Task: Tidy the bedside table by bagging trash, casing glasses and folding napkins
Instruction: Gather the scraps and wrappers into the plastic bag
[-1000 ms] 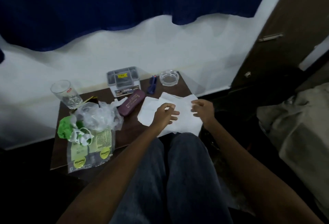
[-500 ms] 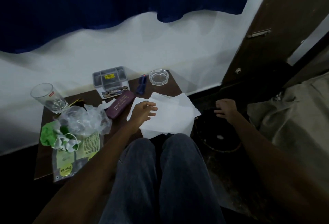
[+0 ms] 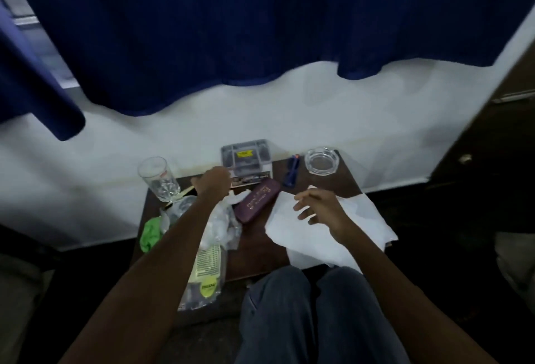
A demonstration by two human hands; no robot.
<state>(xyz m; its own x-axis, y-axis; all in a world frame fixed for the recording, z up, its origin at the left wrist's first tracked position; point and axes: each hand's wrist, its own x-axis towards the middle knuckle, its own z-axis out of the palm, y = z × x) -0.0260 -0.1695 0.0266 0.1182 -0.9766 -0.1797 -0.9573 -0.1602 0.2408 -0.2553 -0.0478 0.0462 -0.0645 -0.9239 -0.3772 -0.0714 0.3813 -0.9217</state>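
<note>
Your left hand [image 3: 214, 182] reaches across the clear plastic bag [image 3: 221, 226] to the back of the bedside table [image 3: 254, 250], between the drinking glass [image 3: 157, 179] and the grey organiser box [image 3: 246, 158]. Its fingers look curled, but you see only the back of the hand, so I cannot tell whether they have hold of anything.

Your right hand [image 3: 318, 210] hovers over the white napkins [image 3: 367, 219] with its fingers loosely spread and nothing in them. The napkins lie unfolded on the right side of the table, overlapping, their near edge hanging past the table front towards your knees [image 3: 318, 320].

The maroon glasses case [image 3: 257, 200] lies closed at an angle in the middle, just left of the napkins. A green crumpled scrap [image 3: 150, 233] sits at the left edge beside the bag, and a snack packet [image 3: 207, 271] with a yellow-green label lies below the bag, overhanging the front. A glass ashtray [image 3: 321, 161] stands at the far right corner, with a small blue object [image 3: 291, 174] next to it.
</note>
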